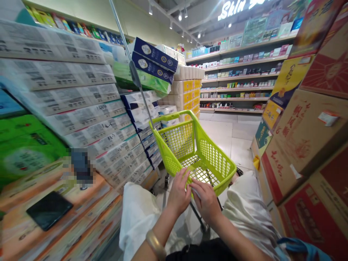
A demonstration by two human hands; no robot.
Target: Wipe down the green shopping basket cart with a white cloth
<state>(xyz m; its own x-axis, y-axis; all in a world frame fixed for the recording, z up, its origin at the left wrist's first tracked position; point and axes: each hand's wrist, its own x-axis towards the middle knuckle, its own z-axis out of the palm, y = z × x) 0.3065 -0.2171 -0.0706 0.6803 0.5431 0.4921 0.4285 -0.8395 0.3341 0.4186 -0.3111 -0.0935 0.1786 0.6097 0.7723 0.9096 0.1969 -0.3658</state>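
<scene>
A lime-green shopping cart basket [217, 159] with perforated sides stands between my white-clothed knees. Its raised handle bar arches over the far side, and the inside of the basket holds nothing I can see. My left hand [179, 190] rests at the near rim, fingers bent over the edge. Close beside it, my right hand [205, 199] curls its fingers over the same rim, thumb side toward the left hand. The fingertips are partly hidden. On my left forearm sits a gold-coloured bangle [156, 244].
Stacked paper-wrapped packs [89, 105] line the left, with a black phone [49, 210] lying on orange packs [81, 203]. A metal pole [143, 98] rises by the cart. Cardboard boxes [301, 127] crowd the right. Product shelves [239, 74] stand beyond the tiled floor [217, 130].
</scene>
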